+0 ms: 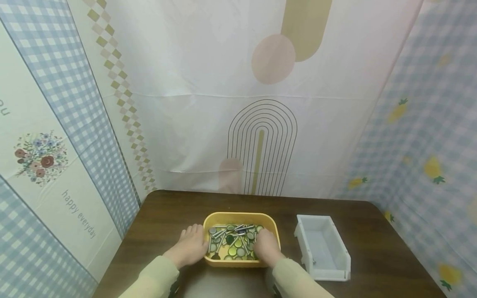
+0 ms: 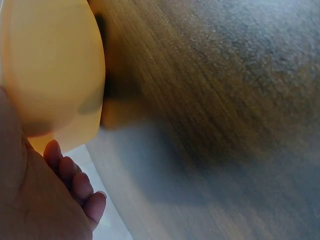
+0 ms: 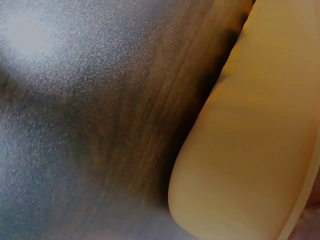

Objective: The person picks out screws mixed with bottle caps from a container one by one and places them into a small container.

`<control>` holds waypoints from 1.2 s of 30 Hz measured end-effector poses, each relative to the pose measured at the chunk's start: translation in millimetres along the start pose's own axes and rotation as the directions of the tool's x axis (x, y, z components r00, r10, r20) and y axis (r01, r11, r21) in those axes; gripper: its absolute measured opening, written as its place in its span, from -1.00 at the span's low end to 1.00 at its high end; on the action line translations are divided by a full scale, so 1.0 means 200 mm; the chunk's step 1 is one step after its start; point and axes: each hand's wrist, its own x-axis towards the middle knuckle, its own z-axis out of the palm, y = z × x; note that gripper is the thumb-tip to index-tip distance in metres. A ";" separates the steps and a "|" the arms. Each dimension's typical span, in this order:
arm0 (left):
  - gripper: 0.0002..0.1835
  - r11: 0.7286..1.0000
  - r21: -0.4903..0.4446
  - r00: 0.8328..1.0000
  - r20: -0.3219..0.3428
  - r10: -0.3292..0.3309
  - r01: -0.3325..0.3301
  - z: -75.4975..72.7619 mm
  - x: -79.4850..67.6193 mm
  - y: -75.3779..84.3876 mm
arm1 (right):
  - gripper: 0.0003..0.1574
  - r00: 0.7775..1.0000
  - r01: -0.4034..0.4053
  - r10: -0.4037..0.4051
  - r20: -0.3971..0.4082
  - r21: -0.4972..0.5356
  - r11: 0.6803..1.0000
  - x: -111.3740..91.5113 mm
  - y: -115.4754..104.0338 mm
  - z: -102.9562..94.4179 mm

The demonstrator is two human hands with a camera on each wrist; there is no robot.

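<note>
A yellow plastic bin (image 1: 238, 263) sits on the table, holding a jumble of slim metal rods (image 1: 223, 234) and round flat silver and green discs (image 1: 232, 251). My left hand (image 1: 193, 244) rests against the bin's left side, its fingers extended loosely along the outer wall. In the left wrist view those fingers (image 2: 82, 185) are slightly bent beside the yellow wall. Over the bin's right side my right hand (image 1: 266, 247) reaches down among the pieces. Its fingertips are hidden, and I cannot tell whether they pinch a piece. Mostly the bin's outer wall (image 3: 240, 150) fills the right wrist view.
To the right stands a white open-fronted bin (image 1: 324, 244) with a small metal piece (image 1: 314, 261) on its floor. Both bins are on a dark brown wooden table (image 1: 171, 211). Patterned cloth (image 1: 193, 136) hangs behind and at both sides.
</note>
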 end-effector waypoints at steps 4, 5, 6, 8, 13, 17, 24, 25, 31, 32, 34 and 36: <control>-0.72 1.000 0.004 1.000 0.004 -0.002 0.002 0.00 0.00 0.00 | -0.83 1.000 0.014 -0.014 -0.009 0.003 1.000 0.00 0.00 0.00; -0.72 1.000 0.001 1.000 0.002 0.000 0.000 0.00 0.00 0.00 | -0.83 1.000 0.012 -0.011 -0.007 0.019 1.000 0.00 0.00 0.00; -0.72 1.000 -0.005 1.000 0.001 0.001 -0.001 0.00 0.00 0.00 | -0.79 1.000 0.008 -0.008 -0.005 0.039 0.999 0.00 0.00 0.00; -0.72 1.000 0.001 1.000 -0.003 0.007 -0.007 0.01 0.00 0.00 | -0.68 1.000 0.003 -0.003 0.005 0.081 0.997 0.00 0.00 -0.01; -0.73 1.000 -0.003 1.000 -0.006 0.009 -0.009 0.00 0.00 0.00 | -0.75 1.000 0.005 -0.011 0.022 0.256 0.967 0.01 -0.03 -0.08; -0.74 1.000 -0.005 1.000 0.008 -0.002 0.002 0.00 0.00 0.00 | -0.88 1.000 0.010 -0.016 0.015 0.337 0.941 0.01 -0.04 -0.15; -0.71 1.000 0.011 1.000 0.013 -0.006 0.005 0.02 0.01 -0.02 | -0.90 1.000 0.018 -0.014 -0.014 0.352 0.936 0.03 0.01 -0.25; -0.71 1.000 0.010 1.000 0.015 -0.005 0.004 0.02 0.01 -0.02 | -0.89 1.000 0.021 -0.013 -0.026 0.352 0.936 0.03 0.03 -0.26; -0.71 1.000 -0.002 1.000 0.029 0.000 0.000 0.00 0.01 -0.01 | -0.88 0.999 -0.027 0.039 -0.019 0.445 0.895 0.05 0.12 -0.31; -0.71 1.000 -0.002 1.000 0.027 0.001 -0.001 0.00 0.01 -0.01 | -0.88 0.999 -0.035 0.048 -0.015 0.459 0.888 0.06 0.13 -0.31; -0.71 1.000 0.009 1.000 0.021 0.006 -0.006 0.01 0.00 -0.01 | -0.88 0.998 -0.036 0.053 -0.023 0.469 0.882 0.06 0.16 -0.32; -0.71 1.000 0.011 1.000 0.009 0.013 -0.013 0.01 0.00 -0.01 | -0.88 0.998 -0.034 0.057 -0.035 0.467 0.884 0.06 0.18 -0.34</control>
